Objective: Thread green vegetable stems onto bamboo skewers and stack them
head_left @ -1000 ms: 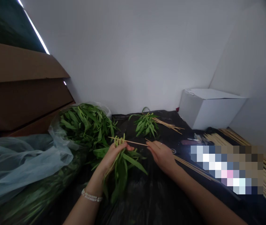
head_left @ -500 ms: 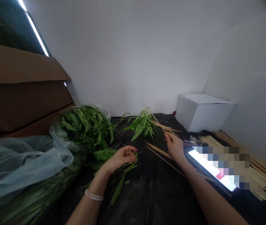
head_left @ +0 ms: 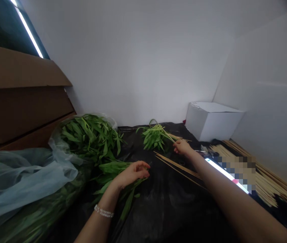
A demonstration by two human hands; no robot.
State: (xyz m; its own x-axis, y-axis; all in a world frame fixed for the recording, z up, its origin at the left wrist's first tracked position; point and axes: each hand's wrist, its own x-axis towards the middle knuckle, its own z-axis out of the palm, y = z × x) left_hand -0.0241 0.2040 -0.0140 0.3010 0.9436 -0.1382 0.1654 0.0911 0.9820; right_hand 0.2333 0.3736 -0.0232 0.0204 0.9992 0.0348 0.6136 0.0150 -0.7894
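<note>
My right hand (head_left: pixel 182 147) is closed in a pinch on a thin wooden stick (head_left: pixel 168 134). The stick's far end reaches the stem ends of a small bunch of green leafy stems (head_left: pixel 153 137). More thin sticks (head_left: pixel 183 138) lie just behind that hand, and a few others (head_left: pixel 175 164) rest on the black sheet below it. My left hand (head_left: pixel 135 172) hovers, with curved fingers apart, over loose leafy greens (head_left: pixel 110 167). Nothing shows in its grasp. Some stems pass beneath it, and I cannot tell whether it touches them.
A clear plastic bag (head_left: pixel 64 172) full of leafy greens (head_left: pixel 90 135) stands at left, before a cardboard box (head_left: pixel 19 111). At right are a white box (head_left: pixel 211 121), a lit phone (head_left: pixel 224 173) and many wooden sticks (head_left: pixel 267 189). Black sheeting (head_left: pixel 163 209) covers the surface.
My right hand has moved slightly left and forward with the stick, and the leafy bunch has shifted and looks more compact. My left hand stays over the loose greens, nearly still.
</note>
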